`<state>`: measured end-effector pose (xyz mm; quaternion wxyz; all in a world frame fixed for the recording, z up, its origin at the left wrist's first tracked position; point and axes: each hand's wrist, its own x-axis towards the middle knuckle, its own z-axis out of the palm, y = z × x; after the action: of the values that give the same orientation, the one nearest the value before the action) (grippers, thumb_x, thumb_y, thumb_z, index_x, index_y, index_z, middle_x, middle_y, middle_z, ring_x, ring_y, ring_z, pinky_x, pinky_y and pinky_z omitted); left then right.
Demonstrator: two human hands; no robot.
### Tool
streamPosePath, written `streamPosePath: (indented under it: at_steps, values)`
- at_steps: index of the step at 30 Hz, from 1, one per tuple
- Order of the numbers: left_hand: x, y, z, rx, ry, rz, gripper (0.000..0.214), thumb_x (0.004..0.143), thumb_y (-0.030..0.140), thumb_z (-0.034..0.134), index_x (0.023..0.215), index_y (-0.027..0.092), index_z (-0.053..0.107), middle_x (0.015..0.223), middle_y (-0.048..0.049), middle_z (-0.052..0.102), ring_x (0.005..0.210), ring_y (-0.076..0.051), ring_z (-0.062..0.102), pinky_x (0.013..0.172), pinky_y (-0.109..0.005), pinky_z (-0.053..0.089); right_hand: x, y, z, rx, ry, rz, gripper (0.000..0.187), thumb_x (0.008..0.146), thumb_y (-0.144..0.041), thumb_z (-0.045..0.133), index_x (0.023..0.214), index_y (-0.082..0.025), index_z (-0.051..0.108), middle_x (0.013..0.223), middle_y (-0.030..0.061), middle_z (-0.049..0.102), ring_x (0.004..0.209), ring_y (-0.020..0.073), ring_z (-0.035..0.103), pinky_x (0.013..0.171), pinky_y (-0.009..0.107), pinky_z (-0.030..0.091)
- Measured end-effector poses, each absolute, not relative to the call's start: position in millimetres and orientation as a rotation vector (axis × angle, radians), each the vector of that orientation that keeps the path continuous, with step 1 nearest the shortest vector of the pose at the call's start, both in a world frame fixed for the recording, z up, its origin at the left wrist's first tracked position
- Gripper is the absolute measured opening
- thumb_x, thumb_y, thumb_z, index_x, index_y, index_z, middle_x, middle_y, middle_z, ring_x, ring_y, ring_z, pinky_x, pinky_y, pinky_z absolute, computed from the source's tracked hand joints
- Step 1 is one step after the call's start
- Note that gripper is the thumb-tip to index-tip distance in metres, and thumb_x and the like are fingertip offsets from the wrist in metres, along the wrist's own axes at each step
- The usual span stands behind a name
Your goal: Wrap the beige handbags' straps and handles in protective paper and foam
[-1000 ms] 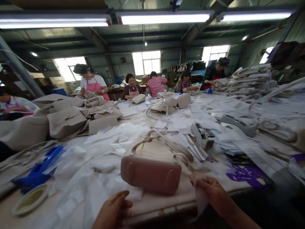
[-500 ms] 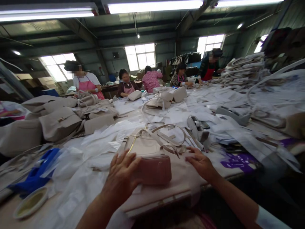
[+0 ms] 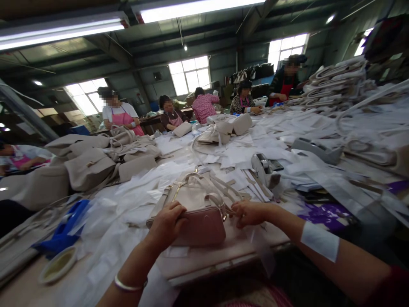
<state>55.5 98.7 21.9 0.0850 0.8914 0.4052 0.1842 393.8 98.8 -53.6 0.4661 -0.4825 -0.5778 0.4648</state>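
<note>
A beige handbag with a pink base (image 3: 194,211) lies on its side near the front edge of the worktable (image 3: 204,266), its handles and strap pointing away from me. My left hand (image 3: 166,224) grips the bag's near left corner, fingers curled over it. My right hand (image 3: 247,212) is closed in a pinch on the bag's strap end at its right side. White tissue paper (image 3: 128,213) is spread under and around the bag.
Grey and beige bags (image 3: 89,168) are piled at the left. A blue plastic bag (image 3: 60,232) and a shallow dish (image 3: 57,264) lie front left. A tape dispenser (image 3: 263,168) stands right of the bag. Several people work along the far side. Stacked material (image 3: 335,83) rises at the right.
My left hand moved from the table edge onto the bag and gripped its corner. My right hand let go of a paper piece and closed on the strap. The bag turned slightly.
</note>
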Motion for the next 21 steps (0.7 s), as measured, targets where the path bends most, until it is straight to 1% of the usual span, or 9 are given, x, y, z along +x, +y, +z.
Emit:
streamPosePath:
  at_steps: [2, 4, 7, 10, 14, 16, 17, 19, 21]
  values:
    - [53.5, 99.1, 19.8, 2.627, 1.211, 0.612, 0.007, 0.083, 0.013, 0.061, 0.084, 0.020, 0.062, 0.089, -0.0050, 0.061, 0.088, -0.022, 0.058, 0.080, -0.034, 0.046, 387.5, 92.3, -48.1, -1.151, -1.578, 1.208, 0.025, 0.045, -0.018, 0.085, 0.037, -0.012, 0.062, 0.045, -0.0013, 0.061, 0.053, 0.0082, 0.060, 0.070, 0.024, 0.045]
    - [54.5, 101.5, 24.8, 2.634, 1.219, 0.690, 0.007, 0.083, 0.013, 0.061, 0.080, 0.019, 0.062, 0.086, -0.0041, 0.060, 0.085, -0.020, 0.057, 0.078, -0.033, 0.046, 390.0, 96.9, -31.4, -1.123, -1.671, 1.229, 0.023, 0.057, -0.023, 0.081, 0.044, -0.009, 0.067, 0.048, -0.0012, 0.062, 0.054, 0.0062, 0.059, 0.066, 0.021, 0.042]
    - [63.5, 106.4, 45.5, 2.673, 1.212, 0.832, 0.008, 0.085, 0.016, 0.062, 0.077, 0.018, 0.060, 0.081, -0.0033, 0.058, 0.080, -0.019, 0.055, 0.076, -0.033, 0.044, 405.6, 120.2, 18.4, -1.127, -1.616, 1.183, 0.023, 0.062, -0.031, 0.081, 0.060, -0.010, 0.074, 0.057, 0.0023, 0.068, 0.054, 0.0088, 0.058, 0.056, 0.020, 0.043]
    - [81.7, 104.1, 64.8, 2.730, 1.121, 0.900, 0.009, 0.086, 0.018, 0.061, 0.077, 0.018, 0.060, 0.081, -0.0038, 0.058, 0.081, -0.020, 0.054, 0.076, -0.033, 0.043, 420.2, 141.6, 89.3, -1.115, -1.524, 1.166, 0.029, 0.071, -0.040, 0.079, 0.074, -0.011, 0.075, 0.060, 0.0050, 0.069, 0.050, 0.0107, 0.057, 0.048, 0.022, 0.046]
    - [108.6, 87.3, 58.3, 2.659, 0.963, 0.741, 0.009, 0.079, 0.008, 0.060, 0.079, 0.017, 0.062, 0.083, -0.0041, 0.060, 0.081, -0.019, 0.055, 0.073, -0.031, 0.042, 412.6, 135.8, 167.2, -0.967, -1.319, 1.399, 0.017, 0.079, -0.028, 0.073, 0.081, -0.011, 0.072, 0.080, 0.0129, 0.075, 0.062, 0.0170, 0.066, 0.045, 0.023, 0.052]
    - [117.2, 80.5, 48.9, 2.492, 0.927, 0.675, 0.012, 0.075, 0.006, 0.061, 0.078, 0.016, 0.064, 0.083, -0.0038, 0.061, 0.078, -0.017, 0.056, 0.071, -0.029, 0.042, 395.0, 120.3, 177.9, -0.902, -1.239, 1.526, 0.011, 0.082, -0.022, 0.069, 0.084, -0.011, 0.071, 0.093, 0.0142, 0.075, 0.073, 0.0202, 0.069, 0.049, 0.026, 0.056]
    - [119.7, 78.5, 46.0, 2.371, 0.930, 0.696, 0.010, 0.076, 0.008, 0.062, 0.080, 0.016, 0.066, 0.083, -0.0041, 0.062, 0.078, -0.017, 0.057, 0.071, -0.029, 0.043, 383.9, 110.9, 174.6, -0.878, -1.220, 1.578, 0.011, 0.082, -0.021, 0.067, 0.083, -0.011, 0.071, 0.097, 0.0144, 0.075, 0.076, 0.0209, 0.070, 0.052, 0.028, 0.058]
    - [122.4, 76.0, 46.2, 2.048, 0.933, 0.822, 0.010, 0.082, 0.021, 0.065, 0.090, 0.016, 0.069, 0.088, -0.0060, 0.066, 0.082, -0.018, 0.060, 0.074, -0.030, 0.045, 360.2, 90.9, 154.2, -0.830, -1.196, 1.661, 0.013, 0.082, -0.022, 0.069, 0.078, -0.010, 0.072, 0.099, 0.0139, 0.074, 0.079, 0.0201, 0.069, 0.061, 0.030, 0.060]
    - [124.0, 71.7, 52.0, 1.664, 0.837, 0.936, 0.028, 0.087, 0.037, 0.065, 0.106, 0.017, 0.068, 0.100, -0.0088, 0.069, 0.093, -0.021, 0.063, 0.082, -0.033, 0.047, 339.0, 71.4, 124.7, -0.775, -1.170, 1.722, 0.018, 0.079, -0.027, 0.074, 0.072, -0.011, 0.072, 0.091, 0.0107, 0.074, 0.075, 0.0162, 0.068, 0.066, 0.026, 0.058]
